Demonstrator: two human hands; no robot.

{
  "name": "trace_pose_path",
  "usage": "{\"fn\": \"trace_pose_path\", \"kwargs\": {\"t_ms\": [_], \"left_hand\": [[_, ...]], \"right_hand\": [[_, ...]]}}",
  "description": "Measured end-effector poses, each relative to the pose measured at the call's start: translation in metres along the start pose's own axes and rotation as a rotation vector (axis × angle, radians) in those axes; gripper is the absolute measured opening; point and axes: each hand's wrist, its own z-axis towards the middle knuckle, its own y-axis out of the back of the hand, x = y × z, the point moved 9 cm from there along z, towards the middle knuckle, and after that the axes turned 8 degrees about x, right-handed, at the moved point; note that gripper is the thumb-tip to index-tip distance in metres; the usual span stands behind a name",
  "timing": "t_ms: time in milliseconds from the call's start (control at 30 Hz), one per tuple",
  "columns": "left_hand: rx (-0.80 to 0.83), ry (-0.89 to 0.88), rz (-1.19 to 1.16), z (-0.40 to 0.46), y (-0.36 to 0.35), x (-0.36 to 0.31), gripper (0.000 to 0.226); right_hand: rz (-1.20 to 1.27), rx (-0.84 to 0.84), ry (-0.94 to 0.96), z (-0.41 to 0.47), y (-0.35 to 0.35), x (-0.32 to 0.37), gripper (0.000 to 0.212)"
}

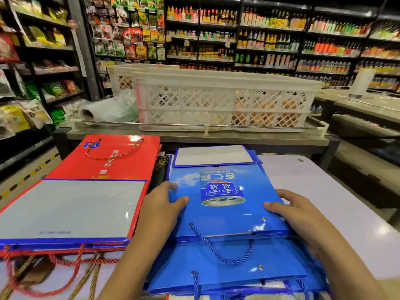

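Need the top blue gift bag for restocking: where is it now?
Head view, lower centre: the top blue gift bag lies flat on the blue bag stack, gripped between left hand and right hand, just right of the red bags.

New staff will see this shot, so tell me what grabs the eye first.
The blue bag at centre stands out, held at its edges by the left hand and right hand. Red bags lie stacked to its left, and a white crate sits on the counter behind.
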Motion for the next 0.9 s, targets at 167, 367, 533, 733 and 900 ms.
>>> {"fn": "trace_pose_path", "kwargs": {"t_ms": [167, 367, 533, 733, 900], "left_hand": [[-0.029, -0.130, 0.323, -0.006, -0.001, -0.016, 0.035], [0.017, -0.416, 0.196, -0.043, 0.007, -0.066, 0.045], [0.392, -0.474, 0.169, -0.070, -0.017, -0.059, 0.056], [0.467, -0.458, 0.285, -0.063, -0.034, -0.026, 0.056], [0.395, -0.449, 0.115, -0.051, -0.024, -0.025, 0.051]], "right_hand": [[-0.028, -0.024, -0.026, 0.002, 0.001, 0.004, 0.013], [-0.014, -0.004, -0.020, 0.002, 0.001, 0.015, 0.008], [0.012, -0.041, 0.018, 0.004, 0.003, 0.018, 0.017], [-0.531, -0.350, 0.310, -0.011, 0.011, 0.032, 0.025], [-0.659, 0.058, 0.643, -0.033, -0.057, 0.049, 0.007]]}}
